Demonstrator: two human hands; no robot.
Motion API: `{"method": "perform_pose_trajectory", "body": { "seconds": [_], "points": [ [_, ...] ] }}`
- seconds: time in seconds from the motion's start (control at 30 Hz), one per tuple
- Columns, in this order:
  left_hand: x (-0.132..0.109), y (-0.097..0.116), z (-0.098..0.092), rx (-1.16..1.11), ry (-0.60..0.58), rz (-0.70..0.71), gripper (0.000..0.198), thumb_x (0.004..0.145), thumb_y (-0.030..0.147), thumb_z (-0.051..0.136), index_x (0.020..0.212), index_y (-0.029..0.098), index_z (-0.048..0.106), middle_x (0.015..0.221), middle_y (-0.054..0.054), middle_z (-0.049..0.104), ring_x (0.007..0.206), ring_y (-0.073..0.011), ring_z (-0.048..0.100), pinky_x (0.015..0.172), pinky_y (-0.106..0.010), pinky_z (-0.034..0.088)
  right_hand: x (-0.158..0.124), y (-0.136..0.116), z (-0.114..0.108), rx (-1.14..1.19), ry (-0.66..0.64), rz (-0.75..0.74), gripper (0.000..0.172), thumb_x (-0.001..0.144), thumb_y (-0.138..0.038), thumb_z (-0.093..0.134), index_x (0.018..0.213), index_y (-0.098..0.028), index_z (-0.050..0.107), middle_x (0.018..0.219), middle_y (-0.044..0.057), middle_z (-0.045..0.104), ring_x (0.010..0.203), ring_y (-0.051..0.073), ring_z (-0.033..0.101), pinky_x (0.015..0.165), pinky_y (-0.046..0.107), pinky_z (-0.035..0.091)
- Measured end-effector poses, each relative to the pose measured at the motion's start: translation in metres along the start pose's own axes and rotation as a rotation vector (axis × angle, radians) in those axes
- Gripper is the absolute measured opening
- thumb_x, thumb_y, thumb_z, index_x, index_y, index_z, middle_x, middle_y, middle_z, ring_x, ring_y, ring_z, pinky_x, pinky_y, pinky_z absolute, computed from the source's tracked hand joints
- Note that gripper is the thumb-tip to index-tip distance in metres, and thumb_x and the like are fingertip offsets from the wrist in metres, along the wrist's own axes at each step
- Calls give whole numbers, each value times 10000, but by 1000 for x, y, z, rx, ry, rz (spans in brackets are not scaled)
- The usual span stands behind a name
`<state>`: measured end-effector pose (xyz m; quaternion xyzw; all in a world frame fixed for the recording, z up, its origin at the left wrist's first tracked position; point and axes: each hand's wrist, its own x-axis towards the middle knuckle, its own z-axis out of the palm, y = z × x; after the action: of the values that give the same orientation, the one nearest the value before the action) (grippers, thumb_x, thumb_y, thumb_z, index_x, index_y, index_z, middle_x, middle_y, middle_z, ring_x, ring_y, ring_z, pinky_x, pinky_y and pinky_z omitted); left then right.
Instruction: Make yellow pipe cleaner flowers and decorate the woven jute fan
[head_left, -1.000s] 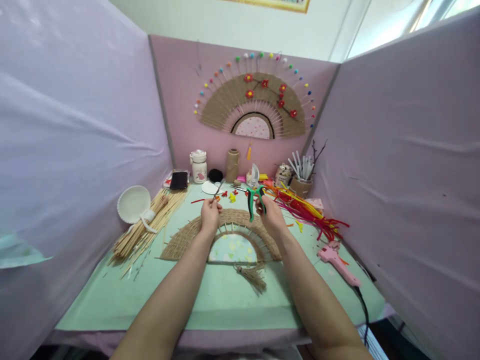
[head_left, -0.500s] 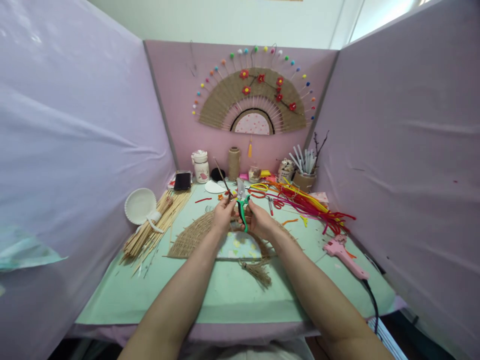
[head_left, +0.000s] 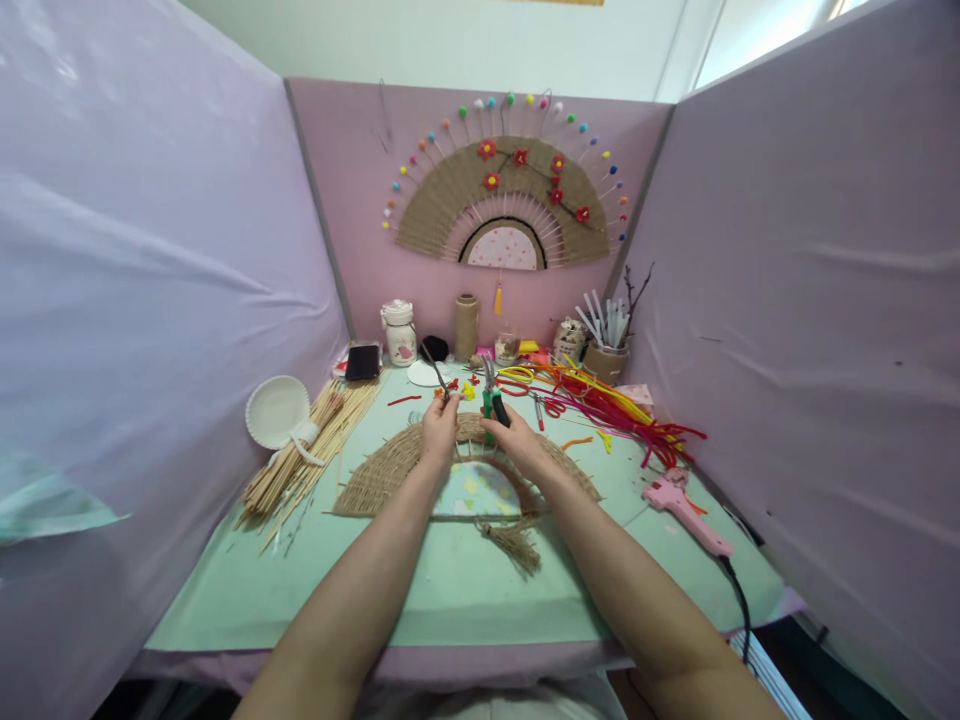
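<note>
My left hand (head_left: 439, 425) is closed round a thin dark twig (head_left: 433, 362), which slants up and to the left. In my right hand (head_left: 511, 436) are green-and-black pruning shears (head_left: 489, 385), their blades pointing up and away from me. The blades stand apart from the twig, to its right. Both hands hover over a woven twine fan (head_left: 385, 474) lying on the table, partly hidden by my arms. Its lower middle has a floral cloth half-circle (head_left: 480, 490), and a twine tassel (head_left: 514, 546) lies below it.
Bamboo sticks (head_left: 315, 450) and a white bowl-like dish (head_left: 277, 412) lie left. Coloured pipe cleaners (head_left: 611, 410) and a pink glue gun (head_left: 686, 512) with a cord lie right. Jars, a twine spool (head_left: 466, 328) and a pot of glue sticks (head_left: 606, 360) line the back.
The shears have swung away from the twig and turned more upright in my right hand. My hands have moved slightly apart, and the twig has shifted a little left and down.
</note>
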<state>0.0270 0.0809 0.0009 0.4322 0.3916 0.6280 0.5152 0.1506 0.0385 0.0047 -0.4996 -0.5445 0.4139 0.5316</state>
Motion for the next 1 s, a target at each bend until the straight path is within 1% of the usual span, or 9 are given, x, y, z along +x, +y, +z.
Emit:
{"method": "perform_pose_trajectory", "body": {
  "seconds": [0.1,0.23,0.37,0.47,0.63,0.7,0.8,0.9,1.0],
  "points": [
    [-6,0,5,-14,-134,-33,315,692,451,654,720,163,531,516,90,369,403,-29,304,412,-175,241,3,1,-3,-328,132,-74,111,717,-304,520,766,-207,495,778,14,517,754,186,490,718,325,416],
    [-16,4,12,-9,-334,-137,358,617,424,732,791,152,578,606,38,531,491,-55,460,463,-174,342,2,2,-3,-664,318,-138,167,703,-356,525,764,-214,463,978,88,518,931,254,470,835,399,385],
    [-18,3,11,37,-347,-270,378,547,355,786,790,136,596,536,44,513,448,-58,445,441,-182,340,-5,2,1,-856,417,-203,246,669,-385,593,797,-213,472,1172,128,475,1098,306,399,928,452,304],
    [-13,2,8,15,-308,-302,359,535,335,790,750,147,572,522,55,502,436,-61,452,424,-180,334,-6,0,0,-872,417,-247,326,638,-422,634,816,-208,463,1153,136,491,1092,311,407,922,459,306],
    [-1,11,-4,-112,-232,-253,307,577,307,769,755,156,571,494,69,474,393,-40,401,392,-170,277,3,-10,-24,-406,228,-276,485,608,-469,681,934,-211,430,1089,99,549,1005,241,505,863,393,395],
    [2,16,-9,-148,-290,-277,291,594,296,767,768,157,579,529,48,514,434,-56,458,425,-176,332,5,-17,-37,-130,135,-167,477,666,-459,639,1015,-213,426,1075,91,569,945,208,552,819,362,430],
    [1,20,-12,-164,-391,-288,306,602,284,769,818,151,598,652,1,608,560,-94,571,545,-207,443,1,-25,-49,201,-183,31,406,746,-442,551,1079,-224,470,1085,88,596,963,203,581,805,352,451],
    [-4,20,-10,-163,-483,-300,348,603,294,774,873,142,614,769,-39,659,660,-120,619,636,-231,482,-9,-29,-44,421,-437,137,374,773,-383,480,1118,-240,506,1093,76,615,997,203,579,812,364,466],
    [-8,20,-7,-125,-529,-299,370,621,320,763,909,135,624,795,-57,670,660,-125,619,633,-231,485,-16,-31,-29,503,-514,205,375,716,-270,497,1088,-256,541,1040,41,642,968,194,584,788,360,484]
  ]
}}
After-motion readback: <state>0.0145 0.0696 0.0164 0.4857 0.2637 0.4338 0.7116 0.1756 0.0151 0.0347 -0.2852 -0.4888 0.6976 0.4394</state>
